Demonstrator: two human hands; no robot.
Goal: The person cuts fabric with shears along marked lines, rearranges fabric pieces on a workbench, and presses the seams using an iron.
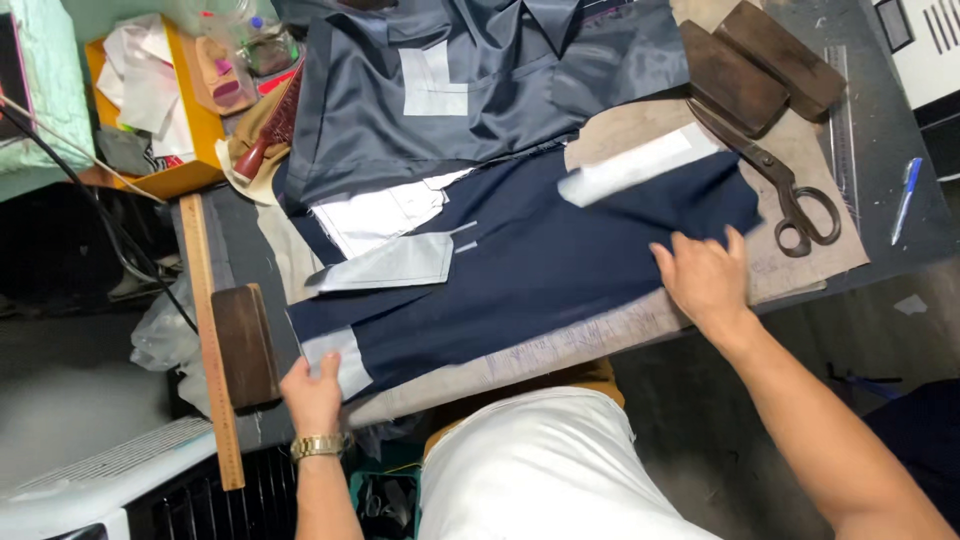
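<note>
Keep the navy fabric (540,270) flat on the table (880,130), where it spreads across the middle; press evenly so no fold creeps in. Your left hand (312,392), at seven o'clock, lies nearly flat, fingers pinning the cloth's pale-lined corner beside the wooden block (245,345). Your right hand (705,275), at three o'clock, is spread open, palm down on the fabric's edge, grasping nothing, with the scissors (790,190) just beyond.

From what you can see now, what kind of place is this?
Most likely a tailoring or sewing workshop. Both hands flatten navy fabric on a cutting table, with large tailor's shears and a long wooden ruler lying nearby.
</note>
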